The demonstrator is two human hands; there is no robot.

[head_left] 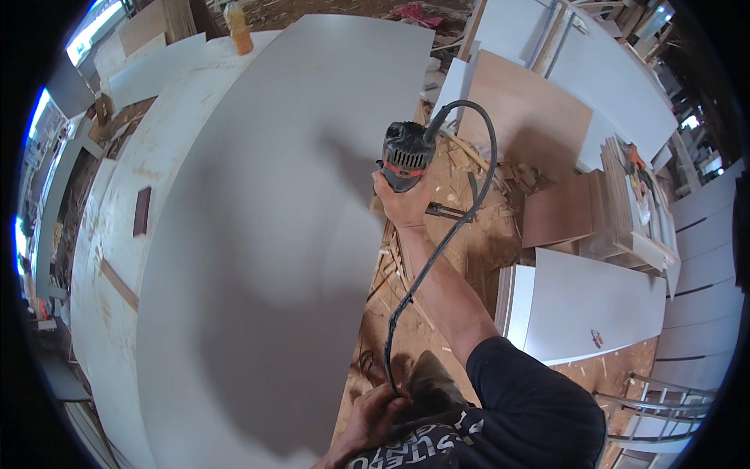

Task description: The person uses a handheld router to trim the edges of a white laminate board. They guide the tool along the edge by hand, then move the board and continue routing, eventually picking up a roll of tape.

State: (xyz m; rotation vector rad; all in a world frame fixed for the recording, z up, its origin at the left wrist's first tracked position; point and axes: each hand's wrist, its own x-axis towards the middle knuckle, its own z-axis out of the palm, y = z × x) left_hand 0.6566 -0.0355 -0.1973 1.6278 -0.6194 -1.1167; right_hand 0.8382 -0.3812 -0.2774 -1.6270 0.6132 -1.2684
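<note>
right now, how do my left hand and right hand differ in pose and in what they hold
The right hand is stretched forward by the right edge of the large pale panel; the left hand is close to the torso. The right hand grips the thick body of the power tool, while the left hand holds its thin black cord. Both are bare.

Panel point(266, 203) left, tool point(406, 150) seemingly at its edge
</note>
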